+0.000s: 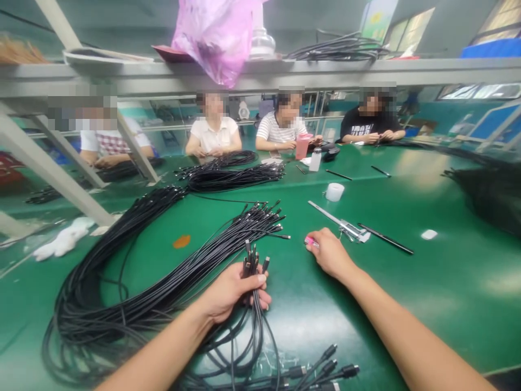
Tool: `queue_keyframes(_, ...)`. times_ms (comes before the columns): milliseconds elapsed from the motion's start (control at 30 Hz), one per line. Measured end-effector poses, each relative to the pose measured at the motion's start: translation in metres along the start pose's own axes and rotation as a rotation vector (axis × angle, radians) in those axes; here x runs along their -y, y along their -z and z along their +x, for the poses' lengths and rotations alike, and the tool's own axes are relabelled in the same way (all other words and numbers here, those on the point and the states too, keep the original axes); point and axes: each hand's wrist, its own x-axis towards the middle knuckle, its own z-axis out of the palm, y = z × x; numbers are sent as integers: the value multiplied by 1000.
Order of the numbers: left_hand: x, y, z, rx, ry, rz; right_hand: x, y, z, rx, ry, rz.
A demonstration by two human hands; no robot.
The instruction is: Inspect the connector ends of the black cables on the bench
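Observation:
My left hand [234, 290] is closed around a bunch of black cables [254, 263], their metal-tipped connectors sticking up above the thumb. The lower lengths of that bunch hang down and curve to the left. More connector ends [325, 366] lie on the table below my hands. Between the fingers of my right hand [330, 254] is a small pink and white item [311, 242], mostly covered, so its kind is unclear. Left of my hands, a long curved bundle of black cables [195, 271] rests on the green table [391, 304]. A silver caliper [340, 221] lies just beyond my right hand.
Beside the caliper is a black pen-like rod [386, 239]. A white tape roll [334, 191], an orange patch [181, 241] and another cable pile [236, 176] lie farther off. Several people sit across the table beneath an overhead shelf [285, 73]. A dark heap [488, 193] occupies the right.

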Motion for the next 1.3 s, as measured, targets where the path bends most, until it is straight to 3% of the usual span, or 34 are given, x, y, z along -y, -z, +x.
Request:
queue_keyframes(267,4,3,6,52,41,-59,-11,0,2,-189,-38,-56)
queue_keyframes(367,4,3,6,50,47,-66,7,6,-5,-303,36,177)
queue_keyframes(433,4,2,5,51,51,-66,31,10,-13,-209,105,500)
queue_keyframes(500,5,3,4,66,58,-62,59,12,-21,131,152,791)
queue_keyframes(567,6,3,3,90,64,-51,81,13,-25,404,200,919)
queue_keyframes(633,6,4,2,107,61,-41,94,11,-26,505,214,967)
queue_keyframes(900,4,5,2,76,68,-89,81,-10,-30,413,34,1190)
queue_keyframes(1133,1,3,2,-9,34,-48,81,-11,-31,360,138,1239)
queue_keyframes(1300,0,0,-1,-3,-1,10,81,-7,-28,366,203,1393)
